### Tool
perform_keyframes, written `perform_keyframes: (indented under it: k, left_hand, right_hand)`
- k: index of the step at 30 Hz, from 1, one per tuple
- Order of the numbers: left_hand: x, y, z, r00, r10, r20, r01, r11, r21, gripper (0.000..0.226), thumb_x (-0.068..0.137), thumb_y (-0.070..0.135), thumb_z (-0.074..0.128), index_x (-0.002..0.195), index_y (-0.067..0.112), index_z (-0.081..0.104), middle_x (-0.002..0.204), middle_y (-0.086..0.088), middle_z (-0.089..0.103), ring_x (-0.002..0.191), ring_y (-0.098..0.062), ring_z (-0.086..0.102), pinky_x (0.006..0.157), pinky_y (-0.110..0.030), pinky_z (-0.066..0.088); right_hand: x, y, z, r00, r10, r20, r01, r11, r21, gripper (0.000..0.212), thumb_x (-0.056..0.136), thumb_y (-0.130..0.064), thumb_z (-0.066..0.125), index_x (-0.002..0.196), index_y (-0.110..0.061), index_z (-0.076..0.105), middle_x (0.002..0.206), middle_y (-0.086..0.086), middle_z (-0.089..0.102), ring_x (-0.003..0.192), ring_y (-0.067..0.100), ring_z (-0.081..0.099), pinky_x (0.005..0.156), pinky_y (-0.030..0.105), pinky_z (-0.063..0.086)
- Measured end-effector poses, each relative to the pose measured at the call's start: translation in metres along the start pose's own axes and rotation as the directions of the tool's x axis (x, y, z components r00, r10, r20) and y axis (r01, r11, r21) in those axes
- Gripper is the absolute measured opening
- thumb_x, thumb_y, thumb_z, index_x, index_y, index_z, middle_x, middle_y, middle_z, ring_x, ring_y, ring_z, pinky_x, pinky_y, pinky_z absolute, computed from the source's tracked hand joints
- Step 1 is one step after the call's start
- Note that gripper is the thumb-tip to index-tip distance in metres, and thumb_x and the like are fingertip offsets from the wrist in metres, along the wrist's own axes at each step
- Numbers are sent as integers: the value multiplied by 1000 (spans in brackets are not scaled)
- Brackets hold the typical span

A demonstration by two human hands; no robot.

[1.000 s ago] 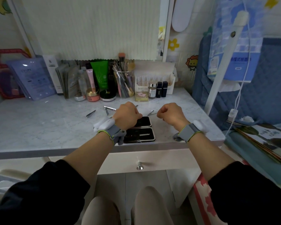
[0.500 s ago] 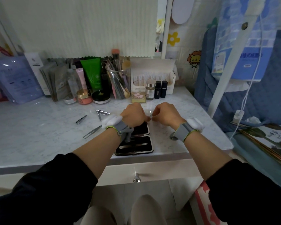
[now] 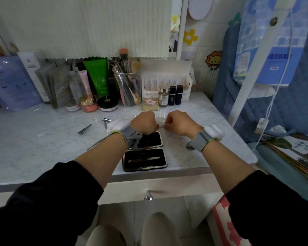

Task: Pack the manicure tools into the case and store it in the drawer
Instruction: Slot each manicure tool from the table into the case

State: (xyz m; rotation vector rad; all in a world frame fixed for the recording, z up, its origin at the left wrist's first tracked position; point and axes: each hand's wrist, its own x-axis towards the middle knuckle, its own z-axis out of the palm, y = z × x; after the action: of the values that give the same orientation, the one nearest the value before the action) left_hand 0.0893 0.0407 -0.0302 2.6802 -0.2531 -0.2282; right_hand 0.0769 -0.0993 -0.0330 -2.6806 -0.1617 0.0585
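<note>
Where case [image 3: 145, 159] lies at desk [image 3: 43, 148] edge, left hand [image 3: 144, 122], right hand [image 3: 179, 123]; grips pinching thin tool [image 3: 161, 128]

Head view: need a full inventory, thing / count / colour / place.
desk: 1, white marble, across the view
manicure case: 1, black, open, desk front centre
nail clipper: 1, silver, desk left
second clipper: 1, silver, partly behind left wrist unit
long tool: 1, silver, partly behind left forearm
thin metal tool: 1, silver, between the hands
drawer: 1, white, shut, under desk
green tube: 1, back row
brush cup: 1, clear, back centre
lipsticks: 2, black, back right
vial box: 1, white, behind lipsticks
pink jar: 1, back row
left hand: curled, pinches thin metal tool
right hand: curled, pinches it too
</note>
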Motion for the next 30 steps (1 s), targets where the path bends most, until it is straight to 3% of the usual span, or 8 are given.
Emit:
perform_keyframes:
  k: [6,12,15,19,24,27,30]
  left_hand:
    - [-4,-3,-3,997,76,-7,-75,996,40,27,91,22,58,102,1,70,111,-16,67,103,-30,61,86,-35,48]
    - [-6,-5,-10,991,124,42,-126,991,49,26,92,19,58,102,-1,70,110,-16,68,100,-27,62,78,-28,44]
    - [-4,-6,-10,990,130,61,-133,990,53,27,92,19,57,93,-5,70,105,-19,69,85,-23,58,73,-27,42]
    - [-6,-9,-9,989,142,34,-144,988,59,29,93,20,57,99,-6,68,107,-20,68,84,-21,54,73,-28,42]
    - [-8,-11,-10,983,184,-1,-184,983,22,21,91,17,58,100,0,67,107,-14,67,91,-21,58,80,-30,45]
    - [-9,-14,-7,980,192,-60,-194,981,-33,15,91,14,58,99,5,65,108,-11,64,96,-23,58,80,-27,42]
    - [-12,-18,-5,973,179,-147,-193,977,-91,14,90,12,57,98,4,65,96,-8,61,90,-22,58,75,-25,41]
  right_hand:
    - [-5,-2,-2,992,-74,102,84,991,-103,28,95,-22,50,104,2,62,107,19,64,97,33,60,85,42,49]
    - [-8,-3,-6,982,-117,150,135,984,-117,27,94,-22,52,102,1,63,106,18,65,96,30,59,82,38,47]
    - [-7,-4,-11,973,-107,203,128,987,-93,27,91,-25,57,100,-1,67,102,16,67,85,23,57,76,34,47]
    - [-5,-8,-10,963,-93,254,138,976,-166,29,94,-23,50,86,3,60,84,15,54,75,22,47,65,30,37]
    - [-6,-7,-6,967,-118,224,161,970,-184,22,97,-20,44,81,-5,51,85,13,50,79,25,47,66,31,34]
    - [-7,-6,-7,976,-129,178,152,980,-125,20,98,-21,43,86,-6,50,91,14,53,81,24,48,69,30,36]
    - [-7,-1,-5,984,-146,100,148,989,-9,21,97,-24,47,88,-6,54,90,8,53,81,20,48,67,29,35]
